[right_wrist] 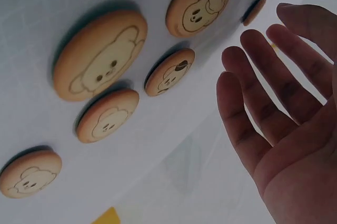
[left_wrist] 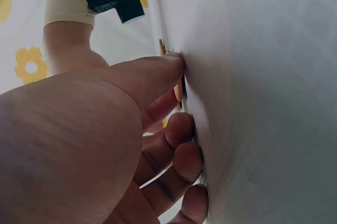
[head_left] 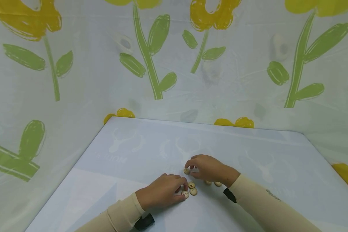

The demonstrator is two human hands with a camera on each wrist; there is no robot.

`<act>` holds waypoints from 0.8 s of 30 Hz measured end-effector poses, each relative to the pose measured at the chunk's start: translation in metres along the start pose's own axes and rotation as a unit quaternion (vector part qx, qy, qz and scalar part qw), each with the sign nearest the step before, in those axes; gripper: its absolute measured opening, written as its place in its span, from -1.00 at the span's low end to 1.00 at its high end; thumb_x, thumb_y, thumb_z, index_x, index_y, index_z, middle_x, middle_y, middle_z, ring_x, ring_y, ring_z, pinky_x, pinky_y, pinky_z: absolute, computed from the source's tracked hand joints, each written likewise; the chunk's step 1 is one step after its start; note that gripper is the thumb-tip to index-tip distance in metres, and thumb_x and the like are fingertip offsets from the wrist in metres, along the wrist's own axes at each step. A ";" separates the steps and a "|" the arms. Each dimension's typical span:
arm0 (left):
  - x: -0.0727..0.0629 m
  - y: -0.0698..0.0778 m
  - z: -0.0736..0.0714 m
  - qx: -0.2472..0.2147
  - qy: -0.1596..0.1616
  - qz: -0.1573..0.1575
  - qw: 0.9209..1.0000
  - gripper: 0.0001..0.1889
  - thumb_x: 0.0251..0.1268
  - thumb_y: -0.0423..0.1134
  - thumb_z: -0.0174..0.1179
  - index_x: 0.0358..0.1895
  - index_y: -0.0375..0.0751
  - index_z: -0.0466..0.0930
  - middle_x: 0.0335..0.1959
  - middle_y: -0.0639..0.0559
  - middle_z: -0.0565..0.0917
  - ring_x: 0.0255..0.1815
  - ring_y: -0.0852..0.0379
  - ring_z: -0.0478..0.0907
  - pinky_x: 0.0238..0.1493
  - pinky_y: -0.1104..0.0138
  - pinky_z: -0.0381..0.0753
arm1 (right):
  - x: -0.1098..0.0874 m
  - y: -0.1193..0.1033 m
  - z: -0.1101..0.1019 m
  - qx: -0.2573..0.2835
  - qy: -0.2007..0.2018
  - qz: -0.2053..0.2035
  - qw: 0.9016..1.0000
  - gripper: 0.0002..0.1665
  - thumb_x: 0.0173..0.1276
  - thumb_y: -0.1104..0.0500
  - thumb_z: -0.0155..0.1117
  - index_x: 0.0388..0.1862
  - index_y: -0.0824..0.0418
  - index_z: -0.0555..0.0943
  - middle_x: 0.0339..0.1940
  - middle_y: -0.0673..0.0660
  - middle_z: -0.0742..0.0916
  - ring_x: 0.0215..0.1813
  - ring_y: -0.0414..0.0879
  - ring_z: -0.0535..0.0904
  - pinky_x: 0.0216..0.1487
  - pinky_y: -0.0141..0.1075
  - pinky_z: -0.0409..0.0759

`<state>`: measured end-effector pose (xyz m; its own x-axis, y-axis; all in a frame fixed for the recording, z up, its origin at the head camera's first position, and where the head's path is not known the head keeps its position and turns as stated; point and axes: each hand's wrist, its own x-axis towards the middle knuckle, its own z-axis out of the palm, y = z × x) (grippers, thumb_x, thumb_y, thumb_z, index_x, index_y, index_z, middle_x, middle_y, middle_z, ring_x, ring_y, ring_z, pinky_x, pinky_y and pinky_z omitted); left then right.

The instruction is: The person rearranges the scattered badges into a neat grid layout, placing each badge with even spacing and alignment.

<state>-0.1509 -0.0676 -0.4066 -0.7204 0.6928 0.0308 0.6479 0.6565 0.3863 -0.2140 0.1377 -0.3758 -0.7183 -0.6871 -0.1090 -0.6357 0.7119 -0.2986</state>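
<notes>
Several small round wooden discs with cartoon animal faces lie on the pale table. My left hand (head_left: pixel 163 190) rests low over the table, thumb and index finger pinching one disc (head_left: pixel 185 194) at its edge. In the left wrist view, the thumb (left_wrist: pixel 158 71) hides most of what lies behind it. Two more discs, an upper one (head_left: pixel 191 185) and a lower one (head_left: pixel 193 191), sit just right of those fingertips. Farther back, my right hand (head_left: pixel 207 168) hovers with loosely bent fingers beside another disc (head_left: pixel 187 171). The right wrist view shows its fingers (right_wrist: pixel 274 87) spread and relaxed.
Two further discs, one (head_left: pixel 207 182) and another (head_left: pixel 218 184), lie beneath the right wrist. The table (head_left: pixel 127 180) has faint printed patterns. A white curtain (head_left: pixel 90 64) with yellow flowers hangs behind and beside it. Dark wrist devices (head_left: pixel 144 221) show under both sleeves.
</notes>
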 end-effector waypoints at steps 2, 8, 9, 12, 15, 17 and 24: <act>0.000 0.000 0.000 0.000 -0.002 -0.001 1.000 -0.84 0.30 -0.06 0.32 -0.13 0.12 0.60 -0.49 0.30 0.44 -0.47 0.42 0.30 -0.37 0.45 0.26 | 0.002 -0.001 0.001 -0.002 -0.001 -0.004 1.000 -0.74 0.30 0.21 0.40 -0.02 0.09 0.73 -0.14 -0.06 0.76 -0.08 -0.18 0.67 -0.02 -0.26 0.63; 0.001 0.001 0.000 0.000 -0.004 -0.002 1.000 -0.84 0.30 -0.05 0.33 -0.12 0.11 0.61 -0.48 0.29 0.45 -0.46 0.42 0.31 -0.36 0.44 0.28 | 0.008 -0.002 0.003 -0.013 0.000 -0.020 1.000 -0.77 0.31 0.21 0.39 -0.05 0.08 0.73 -0.14 -0.06 0.76 -0.07 -0.18 0.67 -0.01 -0.27 0.63; 0.001 0.000 0.000 -0.001 -0.003 -0.002 1.000 -0.84 0.30 -0.05 0.33 -0.12 0.11 0.61 -0.48 0.29 0.45 -0.46 0.42 0.31 -0.36 0.44 0.28 | 0.008 -0.002 0.003 -0.013 -0.001 -0.022 1.000 -0.77 0.31 0.21 0.39 -0.05 0.08 0.74 -0.14 -0.06 0.75 -0.08 -0.19 0.67 -0.02 -0.28 0.63; 0.001 0.000 0.000 -0.003 -0.002 0.000 1.000 -0.84 0.30 -0.06 0.33 -0.13 0.11 0.61 -0.48 0.29 0.45 -0.47 0.43 0.31 -0.37 0.44 0.28 | 0.011 -0.001 0.004 -0.015 -0.004 -0.025 1.000 -0.78 0.31 0.20 0.39 -0.06 0.08 0.74 -0.16 -0.07 0.75 -0.10 -0.21 0.66 -0.04 -0.30 0.63; 0.001 0.000 0.000 -0.001 -0.001 0.002 1.000 -0.85 0.29 -0.06 0.33 -0.14 0.10 0.61 -0.48 0.29 0.45 -0.46 0.43 0.31 -0.37 0.45 0.28 | 0.014 0.000 0.006 -0.013 -0.007 -0.023 1.000 -0.78 0.30 0.21 0.39 -0.07 0.07 0.74 -0.17 -0.07 0.74 -0.11 -0.22 0.65 -0.05 -0.32 0.62; 0.000 0.000 0.000 0.001 0.000 0.003 1.000 -0.85 0.30 -0.06 0.33 -0.14 0.10 0.60 -0.48 0.29 0.45 -0.46 0.43 0.31 -0.37 0.45 0.27 | 0.015 0.000 0.007 -0.013 -0.007 -0.022 1.000 -0.77 0.29 0.22 0.39 -0.07 0.07 0.74 -0.18 -0.07 0.73 -0.12 -0.22 0.64 -0.05 -0.31 0.62; 0.000 0.001 -0.001 0.001 0.001 0.002 1.000 -0.85 0.30 -0.06 0.33 -0.15 0.10 0.61 -0.48 0.29 0.45 -0.46 0.43 0.31 -0.37 0.46 0.27 | 0.018 -0.001 0.008 -0.020 -0.002 -0.029 0.999 -0.83 0.29 0.24 0.39 -0.14 0.08 0.76 -0.24 -0.07 0.71 -0.19 -0.25 0.60 -0.08 -0.33 0.61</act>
<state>-0.1502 -0.0673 -0.4053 -0.7177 0.6955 0.0339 0.6520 0.6541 0.3835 -0.2239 0.1233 -0.3846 -0.6789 -0.7278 -0.0967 -0.6869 0.6762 -0.2663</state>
